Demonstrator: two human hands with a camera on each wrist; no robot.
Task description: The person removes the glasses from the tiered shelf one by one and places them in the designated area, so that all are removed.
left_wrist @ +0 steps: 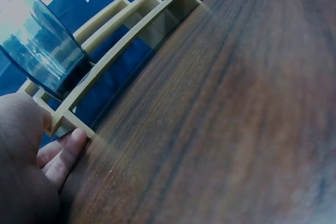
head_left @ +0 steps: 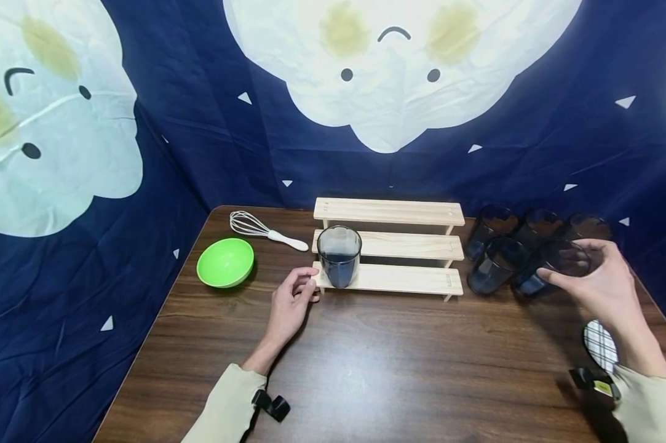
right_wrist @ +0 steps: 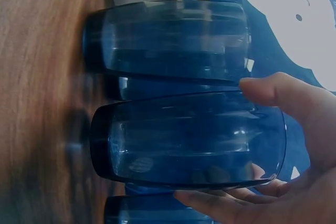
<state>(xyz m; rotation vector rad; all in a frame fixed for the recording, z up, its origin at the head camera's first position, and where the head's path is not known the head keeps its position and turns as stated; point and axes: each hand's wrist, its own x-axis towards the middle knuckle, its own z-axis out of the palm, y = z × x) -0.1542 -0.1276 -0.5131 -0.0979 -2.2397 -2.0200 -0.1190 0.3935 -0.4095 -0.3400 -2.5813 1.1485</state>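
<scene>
My right hand [head_left: 606,280] grips a tinted drinking glass [right_wrist: 191,140] near its rim, the thumb on one side and the fingers on the other. Other glasses of the same kind stand close around it, one [head_left: 497,264] directly to its left. At the lowest, front step of a three-tier wooden shelf [head_left: 404,279], my left hand [head_left: 291,301] holds the left end, fingers curled about the board's edge and leg. A single tinted glass [head_left: 339,255] stands upright on that front step, just beside the left hand.
Left of the shelf lie a green bowl [head_left: 225,263] and a white whisk [head_left: 269,232]. A checked oval item [head_left: 601,346] shows beside my right wrist. Behind the brown wooden table [head_left: 366,363] hangs a dark blue cloth [head_left: 321,166] with white cloud shapes.
</scene>
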